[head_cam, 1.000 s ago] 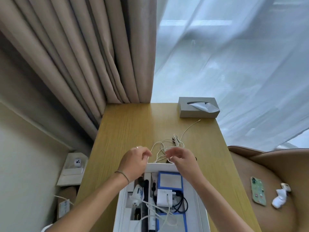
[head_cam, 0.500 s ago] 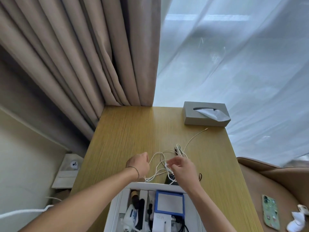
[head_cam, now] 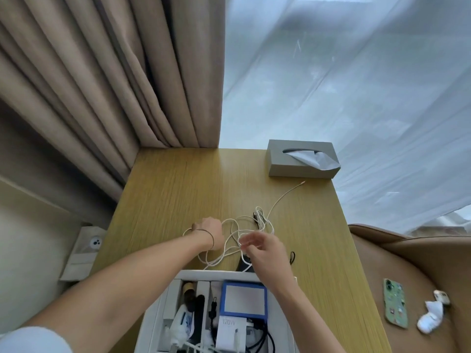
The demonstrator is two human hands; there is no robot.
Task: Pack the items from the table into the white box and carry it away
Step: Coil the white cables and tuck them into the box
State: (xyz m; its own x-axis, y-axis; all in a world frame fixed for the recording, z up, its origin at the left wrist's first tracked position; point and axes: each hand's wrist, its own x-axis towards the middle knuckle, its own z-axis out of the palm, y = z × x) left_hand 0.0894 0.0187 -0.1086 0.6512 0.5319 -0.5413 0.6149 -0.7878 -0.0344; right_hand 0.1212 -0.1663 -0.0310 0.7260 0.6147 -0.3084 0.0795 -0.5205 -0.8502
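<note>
left hand (head_cam: 209, 231) has its grip closed round one end of the tangled white cable (head_cam: 230, 247) on the tabletop (head_cam: 173, 189), looks like it's anchoring it so the loops can be gathered. right hand (head_cam: 257, 247) pinches a loop near the middle, probably coiling it to fit. white box (head_cam: 165, 305) sits at the near edge, already partly filled. grey tissue box (head_cam: 300, 161) at the far right corner
</note>
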